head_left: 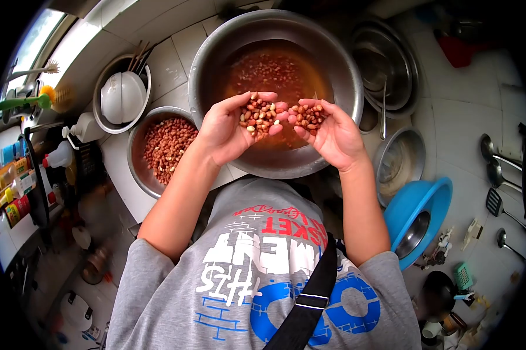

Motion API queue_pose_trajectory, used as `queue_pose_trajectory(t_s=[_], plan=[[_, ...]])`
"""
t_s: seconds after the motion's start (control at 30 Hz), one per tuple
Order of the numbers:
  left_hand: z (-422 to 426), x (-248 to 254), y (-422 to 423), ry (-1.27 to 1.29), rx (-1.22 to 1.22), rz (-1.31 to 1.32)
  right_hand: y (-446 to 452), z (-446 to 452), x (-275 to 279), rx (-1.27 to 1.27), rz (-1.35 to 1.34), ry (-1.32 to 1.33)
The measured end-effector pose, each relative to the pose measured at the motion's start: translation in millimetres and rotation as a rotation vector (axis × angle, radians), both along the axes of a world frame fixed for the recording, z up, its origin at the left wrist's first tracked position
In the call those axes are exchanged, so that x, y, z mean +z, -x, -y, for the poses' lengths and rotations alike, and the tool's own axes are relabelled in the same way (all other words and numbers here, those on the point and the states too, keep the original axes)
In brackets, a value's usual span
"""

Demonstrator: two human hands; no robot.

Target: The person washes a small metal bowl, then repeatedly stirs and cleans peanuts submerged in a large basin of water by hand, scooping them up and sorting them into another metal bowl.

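A large metal basin point(201, 70) holds reddish-brown water with peanuts lying under the surface. Over its near half, my left hand point(231, 125) is cupped palm up around a heap of red-skinned peanuts point(260, 115), a few of them pale. My right hand point(336, 134), also cupped, holds a smaller heap of peanuts point(309, 116). The fingertips of both hands are close together above the water. Left of the basin, a smaller metal bowl point(135, 153) is filled with red peanuts.
A metal bowl point(102, 119) with white dishes and chopsticks stands at the upper left. Stacked metal bowls point(411, 64) with a spoon, another metal bowl point(417, 143) and a blue basin point(441, 195) are at the right. Bottles point(21, 207) line the far left; ladles point(496, 175) are far right.
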State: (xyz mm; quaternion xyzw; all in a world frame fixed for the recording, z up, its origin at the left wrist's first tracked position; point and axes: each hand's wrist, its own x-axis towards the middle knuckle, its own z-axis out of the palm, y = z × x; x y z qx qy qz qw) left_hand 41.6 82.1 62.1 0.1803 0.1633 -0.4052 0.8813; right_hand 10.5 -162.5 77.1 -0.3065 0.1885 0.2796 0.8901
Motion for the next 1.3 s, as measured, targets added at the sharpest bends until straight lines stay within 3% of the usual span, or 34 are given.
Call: queue_pose_trajectory(t_s=[0.43, 0.9, 1.03, 1.13, 1.3], plan=[[-19.6, 17.0, 13.8, 0.065, 0.058, 0.052, -0.7, -18.7, 6.6, 0.062, -0.001, -0.137], [-111.1, 35.5, 65.7, 0.129, 0.400, 0.193, -34.0, -127.7, 15.2, 0.434, -0.029, -0.407], [-143.6, 34.4, 90.6, -0.068, 0.543, 0.206, -37.5, -168.3, 13.0, 0.536, -0.045, -0.328], [-165.4, 31.0, 106.7, -0.388, 0.606, 0.203, -35.7, -197.8, 15.5, 0.589, -0.097, -0.216], [-184.3, 32.9, 127.1, -0.642, 0.456, 0.108, -27.4, -228.0, 15.5, 0.733, -0.181, -0.056]])
